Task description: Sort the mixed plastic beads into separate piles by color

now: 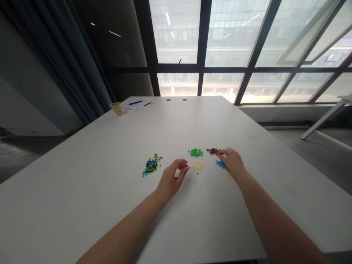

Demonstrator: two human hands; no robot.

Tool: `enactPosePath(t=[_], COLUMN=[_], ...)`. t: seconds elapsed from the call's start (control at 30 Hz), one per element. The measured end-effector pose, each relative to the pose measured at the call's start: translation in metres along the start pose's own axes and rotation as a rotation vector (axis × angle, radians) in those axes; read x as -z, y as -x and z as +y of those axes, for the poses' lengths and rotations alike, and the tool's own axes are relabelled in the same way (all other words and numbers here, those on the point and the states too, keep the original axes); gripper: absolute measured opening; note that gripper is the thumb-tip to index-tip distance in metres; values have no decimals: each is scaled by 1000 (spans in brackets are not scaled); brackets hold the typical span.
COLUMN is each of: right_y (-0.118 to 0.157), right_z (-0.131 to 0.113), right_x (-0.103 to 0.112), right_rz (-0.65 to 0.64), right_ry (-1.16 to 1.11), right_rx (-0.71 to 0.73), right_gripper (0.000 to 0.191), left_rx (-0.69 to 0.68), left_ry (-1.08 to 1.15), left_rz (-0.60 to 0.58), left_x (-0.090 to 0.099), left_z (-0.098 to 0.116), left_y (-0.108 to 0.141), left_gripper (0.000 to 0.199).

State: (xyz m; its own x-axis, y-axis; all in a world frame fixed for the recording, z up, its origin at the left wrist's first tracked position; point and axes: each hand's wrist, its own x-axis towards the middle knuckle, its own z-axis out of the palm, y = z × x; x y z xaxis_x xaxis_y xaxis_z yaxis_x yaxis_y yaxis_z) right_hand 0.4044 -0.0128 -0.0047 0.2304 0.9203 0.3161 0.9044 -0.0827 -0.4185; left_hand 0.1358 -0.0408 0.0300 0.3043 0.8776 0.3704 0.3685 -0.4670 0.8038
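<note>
My left hand [172, 178] is over the table beside the cream pile [198, 165], its thumb and forefinger pinched; anything between the tips is too small to make out. My right hand [231, 160] has its fingertips together at the right edge of the dark brown pile [213, 151], and whatever it pinches is hidden. Under its fingers lies a blue pile [220, 164]. Small green pieces [196, 152] form a pile behind the cream one. Left of my left hand sits a mixed pile [151, 164] of green, blue, red, brown and cream pieces.
A paper cup [117, 109] stands at the table's far left edge, next to papers [136, 104] with a blue pen [135, 102]. The white table [176, 124] reaches toward the windows. A few loose pieces lie in front of the cream and blue piles.
</note>
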Motion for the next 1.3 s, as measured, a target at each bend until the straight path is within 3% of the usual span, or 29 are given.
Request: enactPosePath(t=[0.23,0.4,0.5,0.6,0.67,0.73,0.83,0.9,1.13,1.3], right_y=[-2,-3,-3,-1,2,4,8,9,10,11], right_z=[-3,-3,-3,-7,-11,-15,-21,-23,-23,-26], right_x=[-6,-3,3,10,13,14,13,13,15,17], right_rz=[-51,43,134,165,163,151,119,106,95,101], right_ry=[52,-51,-137,-188,-190,-185,-194,-196,-194,-188], right_rx=[-8,0,-90,-159,-152,-128,-100,-88,-56,-46], right_gripper=[19,23,28,32,34,34,33,33,33,33], left_rx=[1,18,35,92,204,343,430,419,293,159], left_ry=[-2,-43,-148,-337,-495,-557,-519,-515,-726,-717], left_rz=[-13,13,133,268,200,37,-215,-297,-184,-149], left_x=[-2,0,22,58,77,87,84,76,65,60], left_z=[0,-1,-11,-30,-45,-57,-69,-73,-76,-69], left_y=[-1,-4,-17,-34,-42,-46,-43,-40,-35,-34], left_gripper=[19,20,22,23,19,17,15,16,11,15])
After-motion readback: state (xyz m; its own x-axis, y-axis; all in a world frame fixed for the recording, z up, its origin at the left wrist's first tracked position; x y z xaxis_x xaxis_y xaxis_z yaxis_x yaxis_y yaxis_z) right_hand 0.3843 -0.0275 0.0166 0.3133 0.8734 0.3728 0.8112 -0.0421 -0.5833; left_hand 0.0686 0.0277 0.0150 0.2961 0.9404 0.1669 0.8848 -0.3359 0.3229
